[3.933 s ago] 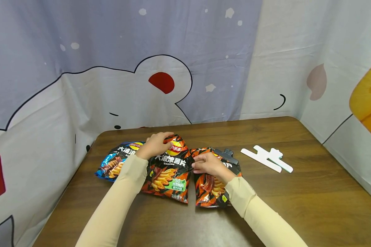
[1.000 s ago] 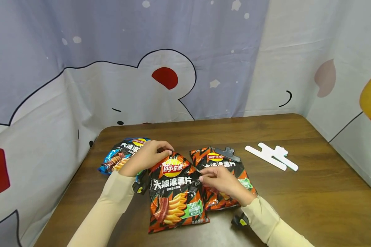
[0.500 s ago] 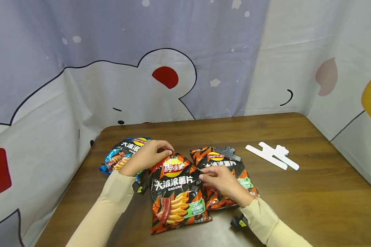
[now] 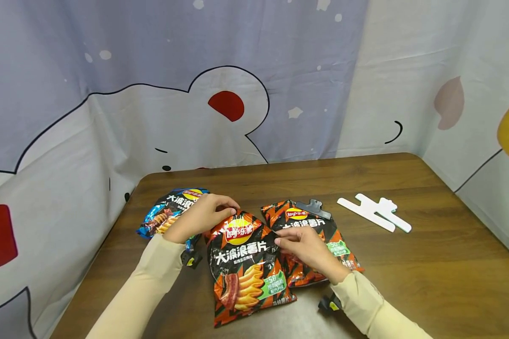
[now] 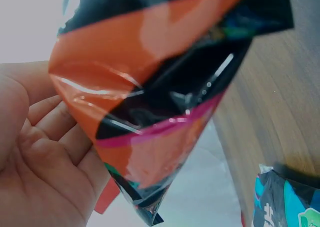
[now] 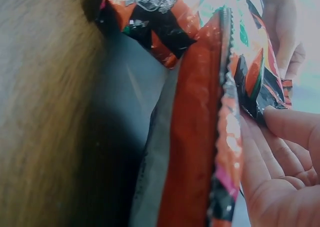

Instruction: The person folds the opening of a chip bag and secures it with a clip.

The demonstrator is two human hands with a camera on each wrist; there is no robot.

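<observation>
A front orange-and-black chip bag stands face forward, between both hands. The left hand pinches its upper left corner; in the left wrist view the bag's folded corner lies beside the palm. At the upper right corner, the right hand pinches with thumb and index finger, as the right wrist view also shows beside the bag corner. Behind the right hand lies a second orange-and-black chip bag, with a dark grey clip on its top edge.
A blue-and-black chip bag lies behind the left hand, partly hidden by it. Two white bag clips rest crossed at the right on the wooden table. A patterned curtain hangs behind the table.
Since the oldest frame, the front chip bag has come nearer and shows more of its face. Over the last second its lower end has swung slightly right, while both hands kept their grip.
</observation>
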